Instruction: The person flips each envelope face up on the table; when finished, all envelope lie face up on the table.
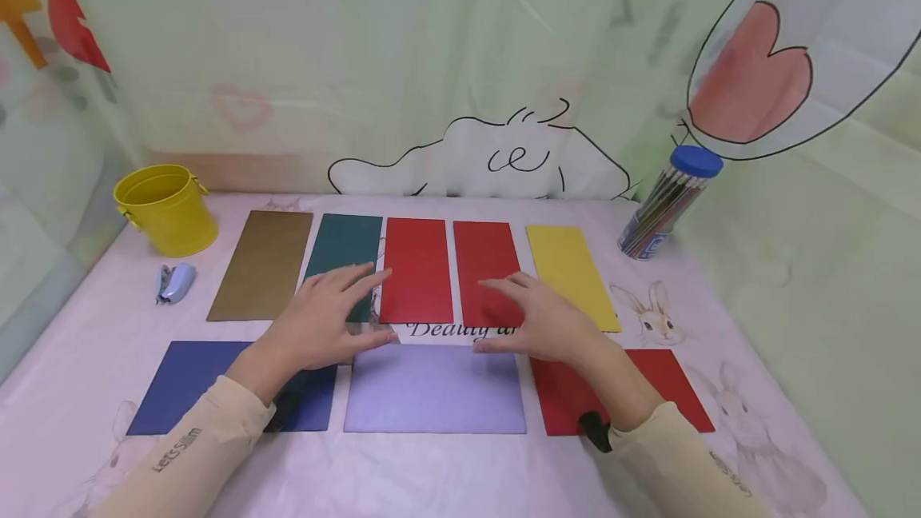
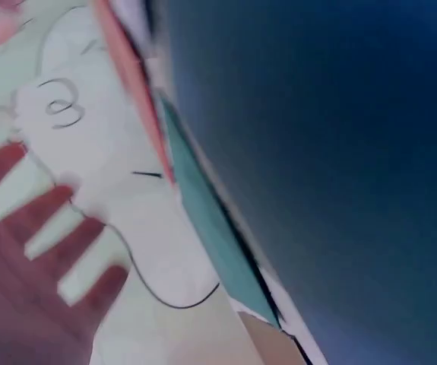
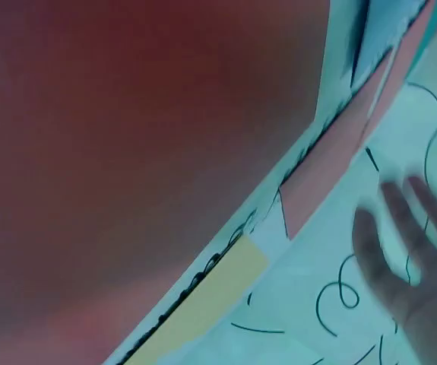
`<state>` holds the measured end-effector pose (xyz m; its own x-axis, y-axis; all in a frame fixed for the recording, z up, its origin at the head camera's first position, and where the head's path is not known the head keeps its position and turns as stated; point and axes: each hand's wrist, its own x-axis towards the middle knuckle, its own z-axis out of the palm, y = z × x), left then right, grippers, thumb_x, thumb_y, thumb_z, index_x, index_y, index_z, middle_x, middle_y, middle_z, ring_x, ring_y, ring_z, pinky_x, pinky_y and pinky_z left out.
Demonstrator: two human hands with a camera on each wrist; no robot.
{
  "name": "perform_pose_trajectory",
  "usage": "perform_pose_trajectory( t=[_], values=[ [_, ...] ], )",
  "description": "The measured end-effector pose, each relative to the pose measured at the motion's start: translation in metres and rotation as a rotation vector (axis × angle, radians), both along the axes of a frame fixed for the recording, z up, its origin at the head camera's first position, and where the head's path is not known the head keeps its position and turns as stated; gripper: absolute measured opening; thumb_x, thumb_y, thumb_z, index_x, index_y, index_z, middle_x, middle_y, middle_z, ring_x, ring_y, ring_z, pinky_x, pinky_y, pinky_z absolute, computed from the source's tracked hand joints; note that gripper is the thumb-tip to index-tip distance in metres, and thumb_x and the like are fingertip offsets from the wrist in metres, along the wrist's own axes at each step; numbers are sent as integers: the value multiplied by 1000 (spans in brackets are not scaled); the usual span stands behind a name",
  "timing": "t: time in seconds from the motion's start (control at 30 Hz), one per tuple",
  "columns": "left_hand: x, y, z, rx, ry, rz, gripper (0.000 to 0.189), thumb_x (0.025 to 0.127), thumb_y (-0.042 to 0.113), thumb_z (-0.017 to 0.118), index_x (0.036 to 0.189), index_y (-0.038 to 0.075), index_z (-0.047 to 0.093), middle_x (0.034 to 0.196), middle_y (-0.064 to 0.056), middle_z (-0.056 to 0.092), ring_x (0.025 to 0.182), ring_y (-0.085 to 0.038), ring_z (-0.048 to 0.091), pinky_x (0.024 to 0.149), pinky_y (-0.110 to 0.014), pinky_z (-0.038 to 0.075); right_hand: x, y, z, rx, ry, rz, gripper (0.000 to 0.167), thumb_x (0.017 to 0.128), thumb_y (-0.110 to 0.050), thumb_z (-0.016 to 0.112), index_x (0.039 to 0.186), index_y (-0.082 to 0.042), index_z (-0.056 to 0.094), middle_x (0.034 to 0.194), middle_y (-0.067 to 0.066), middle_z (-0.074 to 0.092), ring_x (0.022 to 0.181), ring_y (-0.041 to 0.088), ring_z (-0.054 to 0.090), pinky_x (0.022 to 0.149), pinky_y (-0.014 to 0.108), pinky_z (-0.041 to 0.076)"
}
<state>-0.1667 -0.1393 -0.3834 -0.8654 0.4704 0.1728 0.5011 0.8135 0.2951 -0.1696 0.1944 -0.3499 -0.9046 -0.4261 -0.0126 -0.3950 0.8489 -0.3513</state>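
Both hands hover over rows of coloured rectangular sheets. My left hand (image 1: 327, 318) has its fingers spread, overlapping the green sheet (image 1: 348, 242) in the head view; its forearm crosses the dark blue sheet (image 1: 187, 382). My right hand (image 1: 547, 318) faces it with fingers apart, near the right one of two red sheets (image 1: 484, 262). The other red sheet (image 1: 417, 270) lies beside it. Between the wrists is a lavender sheet (image 1: 435, 390). Under the right forearm lies a wider red sheet (image 1: 672, 390). Both wrist views show spread fingers holding nothing.
A brown sheet (image 1: 262, 266) and a yellow sheet (image 1: 572, 278) end the back row. At the left stand a yellow bucket (image 1: 176, 218) and a small light-blue stapler (image 1: 176, 284). A blue-lidded jar of pencils (image 1: 662, 210) leans at the back right, by the curtain (image 1: 432, 38).
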Motion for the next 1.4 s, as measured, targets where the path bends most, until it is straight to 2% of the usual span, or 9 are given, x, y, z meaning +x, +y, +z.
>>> perform_pose_trajectory(
  t=[0.13, 0.3, 0.4, 0.5, 0.6, 0.77, 0.93, 1.17, 1.4],
  values=[
    [9, -6, 1, 92, -80, -107, 77, 83, 65, 70, 147, 25, 53, 144, -2, 52, 133, -26, 45, 108, -58, 32, 8, 4, -5, -125, -143, 116, 85, 68, -59, 87, 139, -21, 60, 126, 1, 58, 112, 21, 56, 89, 43, 53],
    [18, -10, 1, 204, -245, -227, 70, 82, 59, 76, 139, 23, 58, 132, 6, 57, 122, -19, 51, 100, -54, 39, 13, 7, -11, -192, -215, 200, 81, 67, -56, 90, 133, -18, 62, 123, -4, 60, 109, 20, 56, 90, 43, 51],
    [21, -10, -2, 229, -332, -256, 72, 79, 60, 78, 137, 23, 59, 127, 6, 58, 114, -18, 52, 94, -50, 43, 14, 9, -12, -177, -239, 214, 81, 67, -53, 91, 134, -18, 61, 123, -4, 59, 108, 20, 55, 88, 41, 52],
    [24, -11, -6, 225, -385, -258, 76, 75, 63, 79, 137, 24, 58, 127, 7, 57, 114, -16, 50, 94, -49, 44, 16, 9, -13, -169, -262, 217, 81, 66, -51, 92, 133, -18, 61, 124, -4, 57, 109, 21, 54, 87, 40, 52],
    [26, -12, -10, 223, -393, -267, 79, 73, 63, 81, 138, 25, 56, 131, 8, 54, 117, -14, 47, 96, -50, 42, 18, 10, -13, -176, -272, 226, 80, 64, -50, 93, 130, -18, 62, 123, -4, 57, 109, 22, 53, 87, 41, 52],
    [27, -14, -11, 214, -354, -295, 87, 69, 61, 85, 142, 25, 53, 138, 11, 51, 123, -14, 44, 100, -52, 40, 20, 13, -15, -177, -279, 227, 72, 63, -48, 95, 123, -22, 66, 119, -7, 58, 110, 19, 52, 91, 41, 51],
    [30, -14, -10, 161, -331, -296, 96, 65, 63, 87, 145, 25, 49, 144, 10, 48, 127, -16, 42, 100, -54, 35, 23, 13, -16, -133, -294, 228, 76, 62, -49, 95, 126, -21, 65, 121, -7, 56, 113, 19, 51, 92, 41, 51],
    [40, -14, -7, 105, -333, -306, 106, 63, 62, 88, 149, 19, 44, 151, 0, 42, 137, -26, 33, 105, -60, 25, 32, 9, -15, -19, -289, 244, 87, 58, -56, 93, 132, -23, 61, 126, -4, 49, 117, 19, 42, 90, 40, 52],
    [45, -17, -11, 110, -338, -310, 101, 66, 54, 90, 149, 17, 44, 151, -5, 40, 138, -30, 30, 109, -66, 22, 37, 9, -15, 26, -260, 251, 89, 56, -48, 96, 133, -22, 61, 127, -3, 46, 120, 22, 40, 87, 42, 55]
  ],
)
